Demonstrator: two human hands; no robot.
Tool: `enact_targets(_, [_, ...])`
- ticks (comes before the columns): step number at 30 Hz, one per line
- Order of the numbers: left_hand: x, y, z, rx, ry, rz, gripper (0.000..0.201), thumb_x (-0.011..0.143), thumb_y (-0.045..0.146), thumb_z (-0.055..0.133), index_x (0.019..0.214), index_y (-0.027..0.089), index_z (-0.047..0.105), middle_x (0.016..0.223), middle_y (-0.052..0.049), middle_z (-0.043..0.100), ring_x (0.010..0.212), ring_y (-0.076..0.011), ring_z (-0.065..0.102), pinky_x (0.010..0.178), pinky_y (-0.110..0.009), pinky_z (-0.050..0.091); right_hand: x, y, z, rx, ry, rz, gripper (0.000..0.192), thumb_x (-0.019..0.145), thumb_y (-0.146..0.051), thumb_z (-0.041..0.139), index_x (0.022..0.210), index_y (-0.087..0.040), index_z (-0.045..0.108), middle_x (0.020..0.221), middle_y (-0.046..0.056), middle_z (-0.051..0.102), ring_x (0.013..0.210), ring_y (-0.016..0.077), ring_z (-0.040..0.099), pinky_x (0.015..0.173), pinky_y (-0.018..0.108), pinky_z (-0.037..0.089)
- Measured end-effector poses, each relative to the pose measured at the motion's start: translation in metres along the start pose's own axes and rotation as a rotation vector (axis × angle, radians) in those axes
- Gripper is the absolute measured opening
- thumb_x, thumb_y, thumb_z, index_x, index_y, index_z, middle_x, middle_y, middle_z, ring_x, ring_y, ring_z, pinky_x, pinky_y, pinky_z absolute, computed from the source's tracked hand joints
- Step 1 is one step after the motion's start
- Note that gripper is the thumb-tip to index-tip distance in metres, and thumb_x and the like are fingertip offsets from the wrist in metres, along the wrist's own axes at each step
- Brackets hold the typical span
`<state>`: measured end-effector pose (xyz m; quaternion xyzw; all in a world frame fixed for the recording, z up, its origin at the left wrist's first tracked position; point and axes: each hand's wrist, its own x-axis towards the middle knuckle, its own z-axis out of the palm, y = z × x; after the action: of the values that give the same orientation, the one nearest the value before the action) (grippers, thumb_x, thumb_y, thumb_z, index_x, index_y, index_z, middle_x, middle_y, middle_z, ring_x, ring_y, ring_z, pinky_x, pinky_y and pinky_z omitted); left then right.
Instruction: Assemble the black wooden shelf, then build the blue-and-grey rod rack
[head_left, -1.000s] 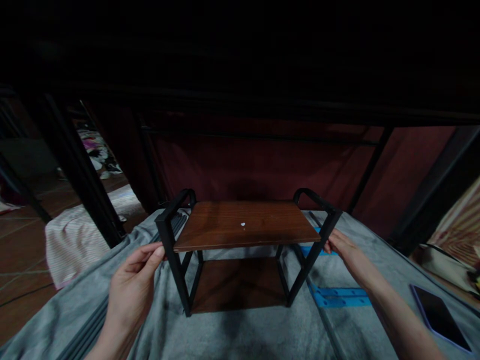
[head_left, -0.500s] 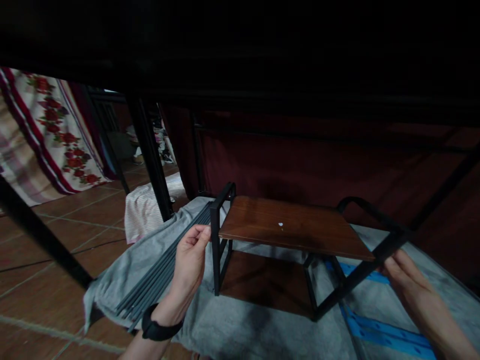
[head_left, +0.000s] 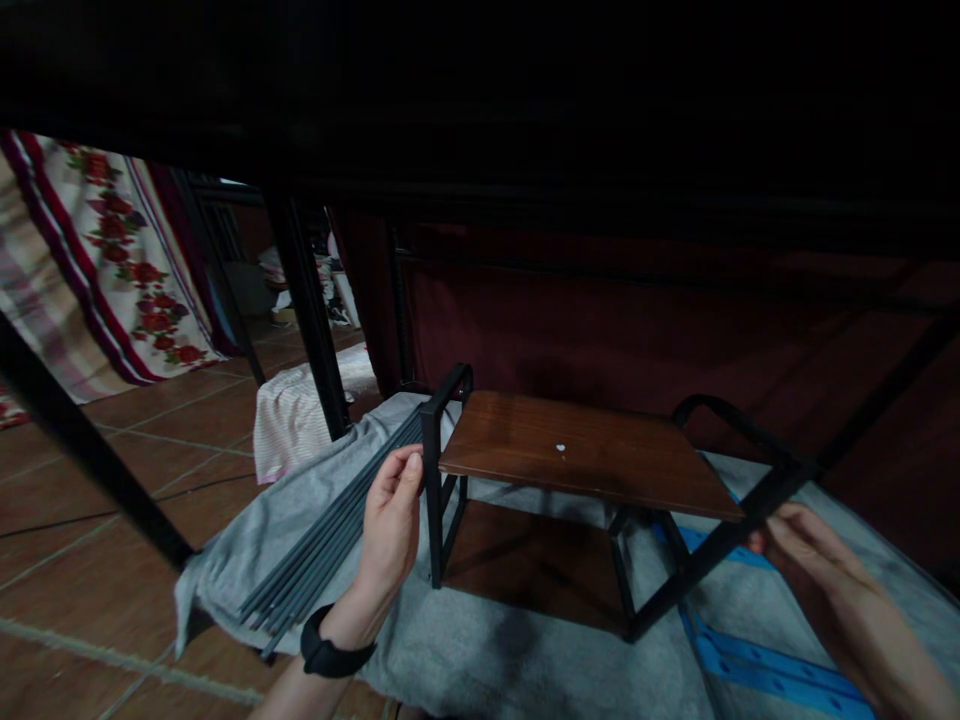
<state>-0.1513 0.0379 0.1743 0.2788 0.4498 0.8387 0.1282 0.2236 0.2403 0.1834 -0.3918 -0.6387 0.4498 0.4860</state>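
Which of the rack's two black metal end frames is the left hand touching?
The left hand touches the square-cornered end frame beside the grey rods; the far frame, by the right hand, has a curved top.

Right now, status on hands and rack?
Left hand and right hand each grip a black end frame. Small wooden rack upright on grey cloth. Grey rods lie alongside.

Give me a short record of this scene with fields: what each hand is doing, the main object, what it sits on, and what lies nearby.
Main object: small two-tier rack with black metal frame and brown wooden shelf
Left hand: fingers at the frame's near left post
Right hand: fingers at the frame's right side bar
Surface: grey cloth spread on a brown tiled floor
Nearby left: bundle of dark grey metal rods lying on the cloth
Nearby right: blue flat strips on the cloth
Wrist: black band on left wrist
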Motion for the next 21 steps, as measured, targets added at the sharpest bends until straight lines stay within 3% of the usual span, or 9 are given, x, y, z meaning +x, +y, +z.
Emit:
enact_targets(3, [-0.003, 0.002, 0.004, -0.112, 0.010, -0.037, 0.024, 0.078, 0.037, 0.076, 0.093, 0.021, 0.068, 0.086, 0.000, 0.064, 0.082, -0.0119, 0.058, 0.080, -0.023, 0.046, -0.004, -0.001, -0.001, 0.044, -0.015, 0.027, 0.023, 0.074, -0.054, 0.071, 0.083, -0.033, 0.066, 0.087, 0.006, 0.056, 0.085, 0.0262, 0.053, 0.081, 0.044, 0.043])
enact_targets(7, [-0.002, 0.005, 0.007, -0.179, -0.007, -0.115, 0.026, 0.072, 0.036, 0.081, 0.086, 0.019, 0.067, 0.085, 0.000, 0.065, 0.080, -0.0132, 0.060, 0.080, -0.025, 0.048, 0.001, 0.002, -0.004, 0.063, 0.020, 0.022, 0.024, 0.070, -0.053, 0.074, 0.075, -0.032, 0.065, 0.080, 0.006, 0.053, 0.079, 0.0246, 0.050, 0.077, 0.044, 0.041])
enact_targets(11, [0.001, 0.008, 0.006, -0.185, -0.044, -0.169, 0.027, 0.071, 0.037, 0.082, 0.085, 0.019, 0.067, 0.083, -0.001, 0.066, 0.079, -0.0150, 0.062, 0.079, -0.028, 0.050, 0.004, 0.006, -0.004, 0.120, 0.024, 0.024, 0.021, 0.072, -0.051, 0.074, 0.078, -0.033, 0.066, 0.084, 0.007, 0.055, 0.081, 0.0251, 0.051, 0.078, 0.045, 0.043])
enact_targets(21, [0.001, -0.001, 0.006, -0.109, 0.049, -0.061, 0.029, 0.070, 0.040, 0.082, 0.082, 0.019, 0.066, 0.077, 0.002, 0.063, 0.071, -0.0102, 0.055, 0.072, -0.021, 0.045, 0.000, 0.015, 0.012, 0.168, 0.067, -0.062, 0.026, 0.079, -0.052, 0.068, 0.091, -0.031, 0.060, 0.088, 0.001, 0.057, 0.084, 0.0233, 0.054, 0.081, 0.038, 0.049])
